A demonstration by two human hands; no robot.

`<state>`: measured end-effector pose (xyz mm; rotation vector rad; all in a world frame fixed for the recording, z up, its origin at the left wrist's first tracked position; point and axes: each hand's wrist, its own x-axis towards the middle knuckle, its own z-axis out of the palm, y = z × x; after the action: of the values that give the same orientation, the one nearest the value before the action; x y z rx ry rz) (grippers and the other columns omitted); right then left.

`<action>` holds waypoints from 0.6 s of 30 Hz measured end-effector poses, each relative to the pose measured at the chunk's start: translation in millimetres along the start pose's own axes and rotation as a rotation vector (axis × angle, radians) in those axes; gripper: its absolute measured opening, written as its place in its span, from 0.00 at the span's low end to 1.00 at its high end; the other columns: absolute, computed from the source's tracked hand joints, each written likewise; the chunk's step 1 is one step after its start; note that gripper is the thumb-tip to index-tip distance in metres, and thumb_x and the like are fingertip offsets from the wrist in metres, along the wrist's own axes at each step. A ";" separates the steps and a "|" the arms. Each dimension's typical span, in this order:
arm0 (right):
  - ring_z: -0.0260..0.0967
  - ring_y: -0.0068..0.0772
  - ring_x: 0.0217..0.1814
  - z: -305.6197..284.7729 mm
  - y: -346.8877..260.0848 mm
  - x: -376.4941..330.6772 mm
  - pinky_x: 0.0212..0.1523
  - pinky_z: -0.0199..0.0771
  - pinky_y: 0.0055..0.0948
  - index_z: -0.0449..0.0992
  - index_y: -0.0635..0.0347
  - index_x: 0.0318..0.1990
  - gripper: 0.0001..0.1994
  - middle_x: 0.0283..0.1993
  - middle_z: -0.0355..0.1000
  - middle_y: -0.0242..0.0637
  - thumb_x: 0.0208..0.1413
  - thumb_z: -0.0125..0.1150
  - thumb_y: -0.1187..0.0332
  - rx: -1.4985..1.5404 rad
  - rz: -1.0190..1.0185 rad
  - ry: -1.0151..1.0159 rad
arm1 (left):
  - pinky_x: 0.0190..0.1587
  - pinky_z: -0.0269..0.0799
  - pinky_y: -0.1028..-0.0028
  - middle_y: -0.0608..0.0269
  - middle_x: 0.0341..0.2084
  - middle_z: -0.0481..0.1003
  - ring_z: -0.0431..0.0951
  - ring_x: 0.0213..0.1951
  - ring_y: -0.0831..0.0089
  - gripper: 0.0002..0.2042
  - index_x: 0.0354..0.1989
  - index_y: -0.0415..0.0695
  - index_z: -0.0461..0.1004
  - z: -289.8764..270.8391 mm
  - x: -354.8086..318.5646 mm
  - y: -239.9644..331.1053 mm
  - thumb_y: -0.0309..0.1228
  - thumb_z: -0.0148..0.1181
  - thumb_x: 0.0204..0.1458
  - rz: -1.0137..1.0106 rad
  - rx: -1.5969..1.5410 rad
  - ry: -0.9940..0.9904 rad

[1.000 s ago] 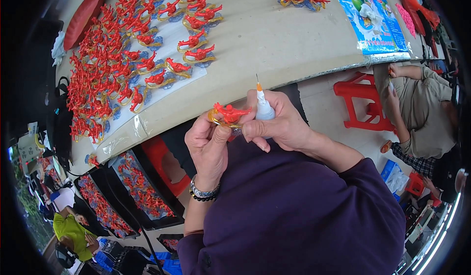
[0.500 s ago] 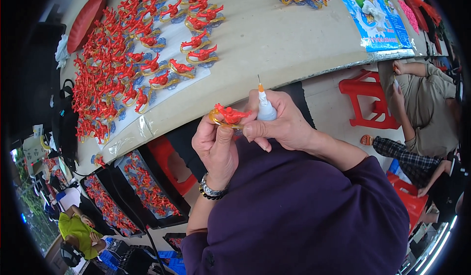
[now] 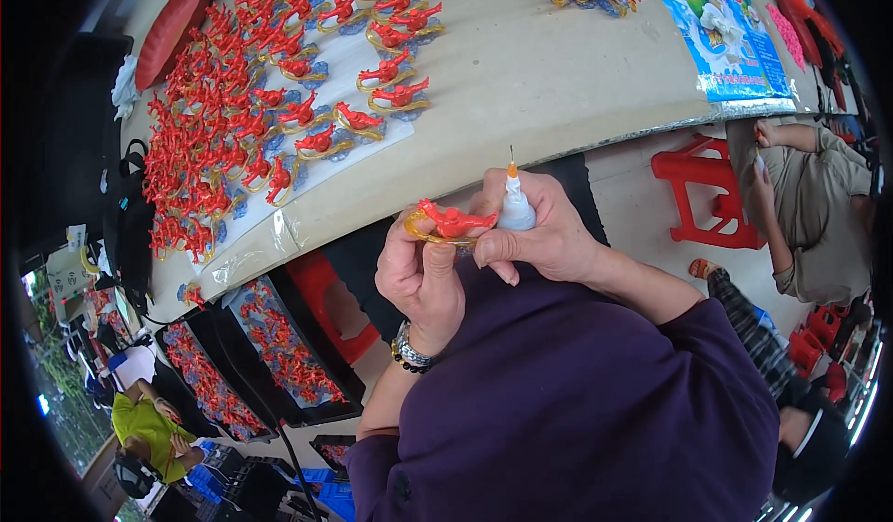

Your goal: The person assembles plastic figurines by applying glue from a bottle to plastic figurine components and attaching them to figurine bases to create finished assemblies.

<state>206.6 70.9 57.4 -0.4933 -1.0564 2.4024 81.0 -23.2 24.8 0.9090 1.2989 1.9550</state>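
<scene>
Between my two hands is a small red figurine [image 3: 451,221] with a translucent amber curved part under it. My left hand [image 3: 420,285] is closed round its left end, thumb below and fingers behind. Held upright in my right hand [image 3: 551,234] is a white squeeze bottle [image 3: 516,209] with an orange collar and a thin needle tip pointing up. My right thumb and a finger also touch the figurine's right end. The finger contact behind it is partly hidden. Many similar red figurines [image 3: 316,139] with amber and blue parts stand on the table to the left.
The table [image 3: 521,85] runs in front of me. A red tray [image 3: 174,31] lies far left; a blue printed sheet [image 3: 735,57] lies far right. Black trays of figurines [image 3: 288,341] stand below left. A red stool [image 3: 712,192] and a seated person [image 3: 809,196] are at the right.
The whole view has shifted slightly, so table and hands sit a little further right. My grip on the figurine and bottle looks unchanged. A person at the lower right has changed position.
</scene>
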 end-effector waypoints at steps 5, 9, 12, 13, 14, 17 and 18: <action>0.66 0.20 0.17 4.7 3.3 0.0 0.15 0.64 0.20 0.66 0.63 0.33 0.12 0.24 0.70 0.35 0.53 0.67 0.70 -0.029 -0.001 0.057 | 0.47 0.66 0.76 0.58 0.41 0.74 0.72 0.41 0.76 0.16 0.43 0.34 0.70 2.7 -2.0 3.0 0.37 0.59 0.58 -0.085 -0.089 0.043; 0.66 0.19 0.17 8.3 4.8 -2.0 0.16 0.64 0.20 0.66 0.63 0.33 0.12 0.24 0.70 0.34 0.53 0.68 0.71 -0.042 0.001 0.064 | 0.46 0.67 0.76 0.58 0.41 0.73 0.72 0.40 0.76 0.16 0.43 0.34 0.70 3.8 -3.1 6.1 0.37 0.60 0.58 -0.087 -0.134 0.042; 0.65 0.19 0.17 9.4 5.2 -4.1 0.16 0.64 0.20 0.67 0.62 0.33 0.13 0.24 0.70 0.33 0.52 0.68 0.70 -0.053 -0.005 0.061 | 0.45 0.68 0.75 0.59 0.41 0.73 0.72 0.40 0.76 0.16 0.44 0.35 0.70 1.9 -5.6 5.7 0.36 0.60 0.57 -0.123 -0.225 0.037; 0.65 0.19 0.18 8.4 4.5 -5.3 0.16 0.64 0.19 0.66 0.62 0.32 0.12 0.26 0.70 0.35 0.52 0.68 0.72 -0.076 0.003 0.054 | 0.45 0.68 0.75 0.59 0.40 0.73 0.72 0.40 0.76 0.15 0.44 0.35 0.70 1.9 -5.8 5.7 0.35 0.60 0.57 -0.133 -0.245 0.027; 0.65 0.20 0.18 7.5 4.4 -6.7 0.15 0.64 0.19 0.65 0.62 0.32 0.12 0.28 0.69 0.36 0.53 0.67 0.73 -0.100 0.011 0.050 | 0.45 0.68 0.75 0.59 0.40 0.73 0.72 0.40 0.75 0.15 0.44 0.35 0.70 2.2 -6.2 5.2 0.34 0.60 0.57 -0.144 -0.266 0.016; 0.66 0.19 0.18 2.9 1.8 -9.6 0.16 0.65 0.19 0.65 0.62 0.32 0.12 0.28 0.69 0.36 0.52 0.68 0.73 -0.109 -0.009 0.074 | 0.45 0.68 0.75 0.59 0.40 0.73 0.72 0.40 0.75 0.14 0.43 0.35 0.70 8.5 -3.4 2.1 0.33 0.60 0.57 -0.165 -0.304 -0.005; 0.66 0.19 0.18 5.1 1.4 -8.5 0.16 0.65 0.19 0.65 0.62 0.32 0.12 0.28 0.69 0.36 0.52 0.68 0.73 -0.106 -0.009 0.061 | 0.45 0.68 0.75 0.59 0.40 0.73 0.72 0.40 0.75 0.14 0.43 0.35 0.70 7.7 -2.8 5.8 0.33 0.60 0.57 -0.156 -0.296 0.000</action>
<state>210.7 62.4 60.7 -0.5931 -1.1610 2.3172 88.2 -23.4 31.8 0.6426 1.0121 1.9564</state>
